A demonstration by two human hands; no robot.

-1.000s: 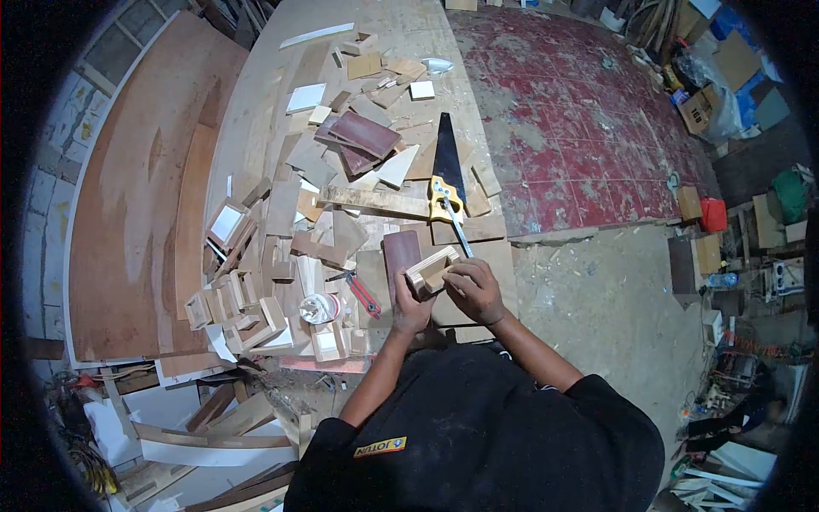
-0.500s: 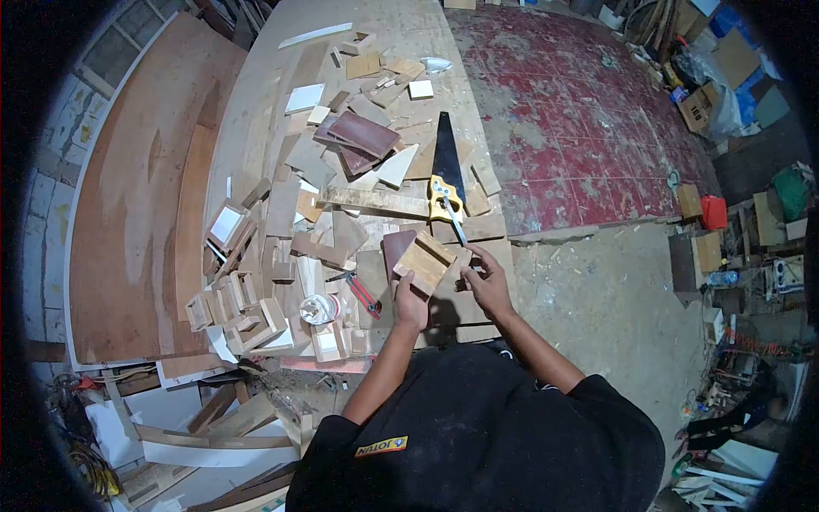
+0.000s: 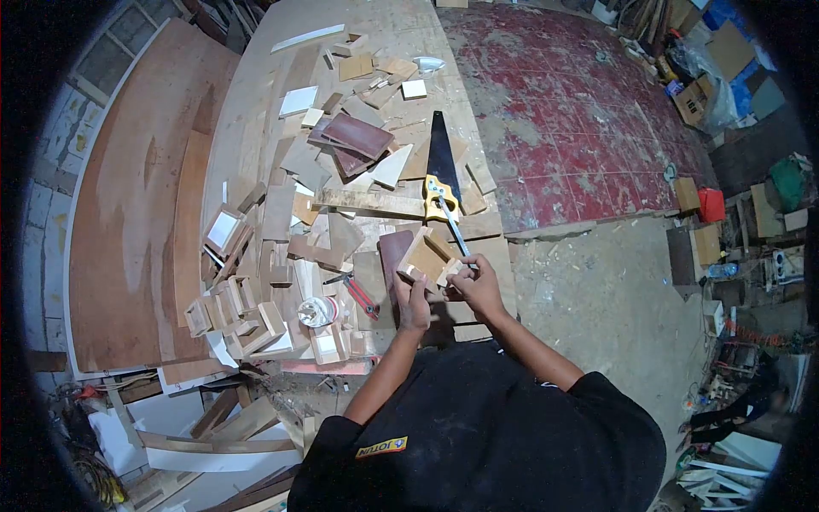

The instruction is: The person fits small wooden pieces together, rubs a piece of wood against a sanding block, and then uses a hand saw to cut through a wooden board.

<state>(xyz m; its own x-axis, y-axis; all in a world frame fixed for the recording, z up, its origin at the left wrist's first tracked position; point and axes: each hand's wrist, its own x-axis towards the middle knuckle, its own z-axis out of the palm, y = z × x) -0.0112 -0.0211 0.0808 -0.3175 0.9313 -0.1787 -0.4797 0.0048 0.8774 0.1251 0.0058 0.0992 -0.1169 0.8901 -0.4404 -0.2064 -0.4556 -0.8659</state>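
A small wooden box (image 3: 420, 253) with raised sides is tilted in front of my chest, over the near end of the workbench. My left hand (image 3: 415, 305) grips its lower left side. At the box's right corner, my right hand (image 3: 479, 292) pinches a small pale wood piece (image 3: 448, 272), which overlaps the box in this view. Just beyond my right fingers lies a narrow metal strip (image 3: 454, 229), its far end over the yellow handle of a handsaw (image 3: 439, 158). A dark red sanding block (image 3: 393, 249) is partly hidden behind the box.
Left of my hands are red-handled pliers (image 3: 362, 295), a white glue container (image 3: 317, 312) and several small wooden frames (image 3: 243, 311). A long wood strip (image 3: 367, 203) lies across scraps on the workbench (image 3: 401, 26). Red floor tiles (image 3: 563, 128) are to the right.
The box has turned in my left hand and now shows its inside more. My right hand has moved left and closer to its corner, with the pale wood piece now showing at the fingertips.
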